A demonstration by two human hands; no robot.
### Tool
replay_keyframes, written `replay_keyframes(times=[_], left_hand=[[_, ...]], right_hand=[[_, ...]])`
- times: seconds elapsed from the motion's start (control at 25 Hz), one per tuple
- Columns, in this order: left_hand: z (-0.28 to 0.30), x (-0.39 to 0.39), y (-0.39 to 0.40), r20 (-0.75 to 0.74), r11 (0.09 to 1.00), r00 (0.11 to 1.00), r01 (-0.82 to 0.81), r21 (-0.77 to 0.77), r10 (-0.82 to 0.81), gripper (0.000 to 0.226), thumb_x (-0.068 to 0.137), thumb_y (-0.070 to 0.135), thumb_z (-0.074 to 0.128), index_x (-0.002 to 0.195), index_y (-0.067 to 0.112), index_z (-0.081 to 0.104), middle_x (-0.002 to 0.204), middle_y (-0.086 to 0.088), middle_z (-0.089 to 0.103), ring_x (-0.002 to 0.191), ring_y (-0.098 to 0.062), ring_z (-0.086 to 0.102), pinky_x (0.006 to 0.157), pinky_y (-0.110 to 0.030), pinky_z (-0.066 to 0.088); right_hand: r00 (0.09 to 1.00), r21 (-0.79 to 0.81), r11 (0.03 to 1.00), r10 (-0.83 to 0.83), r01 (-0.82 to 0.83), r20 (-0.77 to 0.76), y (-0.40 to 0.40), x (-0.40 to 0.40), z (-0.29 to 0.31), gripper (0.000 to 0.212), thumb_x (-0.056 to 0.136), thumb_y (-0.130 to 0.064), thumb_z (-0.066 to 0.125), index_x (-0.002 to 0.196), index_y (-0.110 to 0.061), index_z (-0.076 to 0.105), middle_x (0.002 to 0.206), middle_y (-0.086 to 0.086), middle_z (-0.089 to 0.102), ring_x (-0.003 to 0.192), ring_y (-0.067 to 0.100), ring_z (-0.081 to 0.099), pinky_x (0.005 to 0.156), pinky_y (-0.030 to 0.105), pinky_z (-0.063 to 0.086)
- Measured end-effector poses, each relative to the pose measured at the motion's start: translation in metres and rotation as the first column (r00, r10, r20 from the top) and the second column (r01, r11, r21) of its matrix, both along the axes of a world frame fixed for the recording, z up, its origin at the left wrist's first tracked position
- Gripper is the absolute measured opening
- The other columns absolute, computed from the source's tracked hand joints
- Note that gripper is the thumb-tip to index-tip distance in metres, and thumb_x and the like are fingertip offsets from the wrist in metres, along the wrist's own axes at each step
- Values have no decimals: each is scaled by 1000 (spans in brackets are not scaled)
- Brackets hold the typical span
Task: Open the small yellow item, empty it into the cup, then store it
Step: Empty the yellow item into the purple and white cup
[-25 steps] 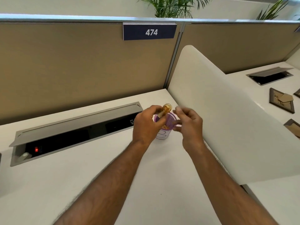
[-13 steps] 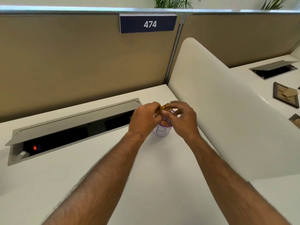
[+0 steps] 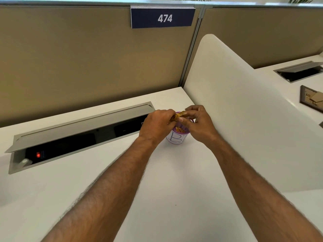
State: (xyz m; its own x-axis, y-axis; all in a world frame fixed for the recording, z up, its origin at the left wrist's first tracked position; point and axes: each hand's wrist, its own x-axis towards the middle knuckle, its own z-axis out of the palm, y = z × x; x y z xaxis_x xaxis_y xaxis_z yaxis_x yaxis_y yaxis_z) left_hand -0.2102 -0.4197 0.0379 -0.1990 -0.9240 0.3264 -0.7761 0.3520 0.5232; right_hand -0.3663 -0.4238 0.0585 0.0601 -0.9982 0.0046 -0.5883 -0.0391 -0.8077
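Note:
A small yellow translucent item [image 3: 180,115] is held just above a white cup [image 3: 176,138] with a purple rim and a blue letter B on its side. My left hand [image 3: 157,124] grips one end of the item and my right hand [image 3: 199,121] pinches the other end. Both hands meet over the cup's mouth and hide most of the item. Orange-brown bits [image 3: 180,130] lie inside the cup. The cup stands on the white desk [image 3: 157,189].
An open cable tray [image 3: 78,133] with a grey flap and a red light is set into the desk at left. A white curved divider [image 3: 244,119] rises close on the right. Tan partition panels [image 3: 87,58] stand behind. The neighbouring desk holds framed boards [image 3: 311,98].
My right hand closed in from beside the cup onto the yellow item, which my left hand held alone. Both hands now hold it over the cup. The view tilted down slightly.

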Motion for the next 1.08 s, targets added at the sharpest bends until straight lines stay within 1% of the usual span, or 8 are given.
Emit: replay_keyframes(times=[0.16,0.4,0.56,0.72,0.8,0.88,1.0,1.08], left_hand=[[3,1,-4,61,999,998,34,-5,-34,18,91,25,65,102,11,70,90,-10,75,81,-27,66,73,-39,58],[7,6,-5,150,996,986,83,-16,-80,14,93,23,63,99,11,69,89,-11,73,80,-28,63,68,-37,52],[10,13,-10,210,994,974,101,-50,-88,14,92,20,64,97,9,70,88,-12,73,79,-30,61,64,-40,53],[11,17,-11,162,994,984,84,-67,-72,19,89,17,67,106,9,71,100,-13,71,87,-33,63,68,-45,57],[12,18,-13,113,997,992,64,-43,-59,23,87,14,70,109,8,70,105,-14,68,89,-34,64,71,-46,58],[13,18,-15,86,998,995,55,-30,-52,27,82,10,75,109,7,71,105,-14,68,89,-33,64,74,-46,58],[18,9,-15,58,998,996,65,-2,-65,37,78,7,78,114,7,69,108,-14,70,97,-32,63,81,-45,56],[20,1,-14,16,997,998,67,29,-68,46,78,7,78,122,10,63,109,-12,71,99,-30,63,84,-44,56]], right_hand=[[994,15,998,-70,69,83,-3,-3,-2,16,78,-15,81,94,-14,74,113,4,51,86,8,55,71,17,49],[960,82,991,-123,105,251,-2,-7,0,20,66,-14,88,76,-22,74,92,-5,59,72,11,55,68,29,54],[937,154,978,-180,139,301,-5,-14,-6,18,66,-12,88,78,-15,74,115,7,62,76,18,59,57,18,47],[941,157,978,-177,136,288,-7,-19,-9,19,72,-13,85,87,-7,75,113,8,62,81,19,61,53,13,46],[946,151,975,-198,163,257,-8,-23,-11,14,72,-17,85,82,-13,76,111,6,65,93,23,62,66,24,47],[971,94,980,-189,177,144,-8,-25,-15,12,71,-21,87,79,-19,78,100,2,69,89,19,62,73,32,47],[983,-46,989,-145,141,-114,-6,-22,-18,19,69,-22,88,86,-17,79,81,-15,59,76,8,52,65,17,38],[967,-130,979,-180,158,-183,-5,-20,-17,21,69,-23,87,87,-16,79,83,-12,58,79,9,52,63,9,32]])
